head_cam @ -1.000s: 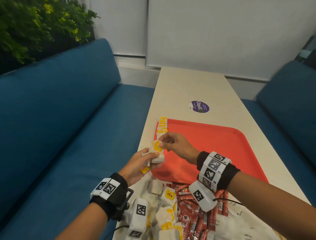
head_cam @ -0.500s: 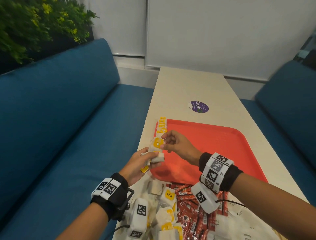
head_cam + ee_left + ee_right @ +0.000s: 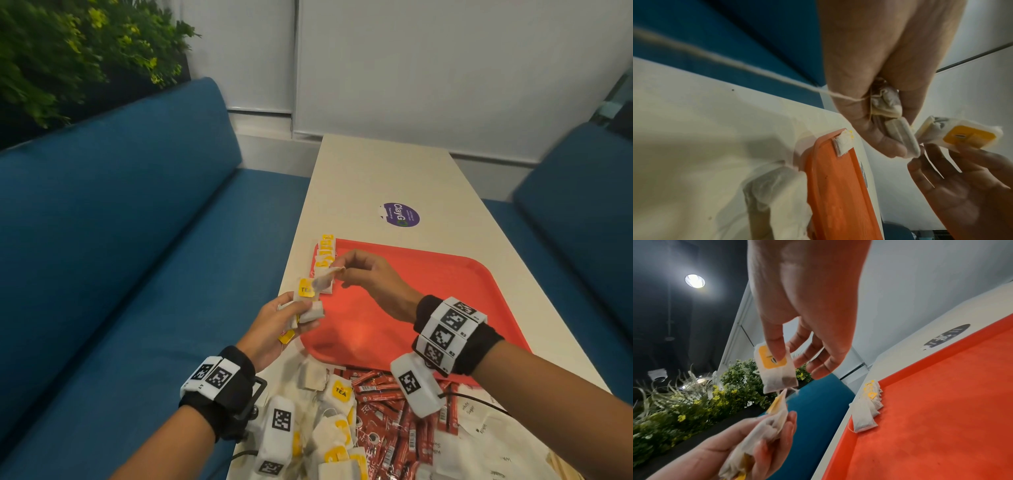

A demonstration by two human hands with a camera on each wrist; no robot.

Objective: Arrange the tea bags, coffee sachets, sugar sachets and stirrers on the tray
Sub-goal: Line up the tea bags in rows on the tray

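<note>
My left hand grips a small bunch of tea bags just off the left rim of the red tray. My right hand pinches one tea bag with a yellow tag between thumb and forefinger, lifted just clear of the bunch. A row of tea bags leans along the tray's far left edge. In the left wrist view the pinched bag hangs beside my left fingers.
Loose tea bags, red coffee sachets and white sugar sachets are heaped on the table's near end. A purple sticker lies beyond the tray. Blue benches flank the narrow table.
My right hand has pulled one tea bag up and right, out of the bunch in my left hand. The left hand has stayed in place.
</note>
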